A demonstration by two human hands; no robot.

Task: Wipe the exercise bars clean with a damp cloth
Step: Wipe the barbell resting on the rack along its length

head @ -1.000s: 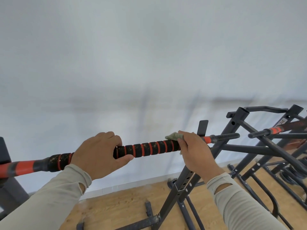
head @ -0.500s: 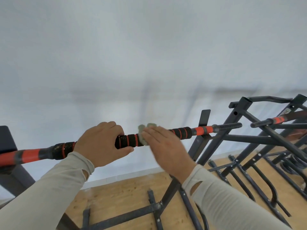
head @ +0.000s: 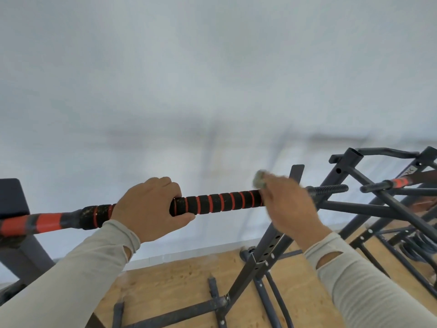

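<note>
Across the middle of my head view runs the exercise bar (head: 220,202), a black foam grip ringed with orange bands, sloping slightly down to the left where it turns into an orange-and-grey taped section, and ending on the right in a bare threaded tip. My left hand (head: 151,207) is wrapped round the bar from above, fingers curled over the far side and thumb hooked underneath, holding it firmly; speckled grime shows on the foam just left of that hand. My right hand (head: 289,209) is blurred, but I can see it lying over the right end of the foam with a small grey-green cloth (head: 259,179) bunched under the fingers, its edge poking out above the bar; the fingers bend over the cloth and press it against the bar. Both arms wear pale grey sleeves (head: 78,275) with thumb slits at the cuff. Behind the right hand stands a dark metal frame (head: 267,250) with a row of adjustment holes up its post, and a flat bracket rises just beyond the bar. Further right is a second rack (head: 378,195) carrying another orange-banded bar; a small white logo sits on its upper right post, too small for me to read. Below lies a wooden floor (head: 184,285), and a plain white wall (head: 212,91) fills everything above.
</note>
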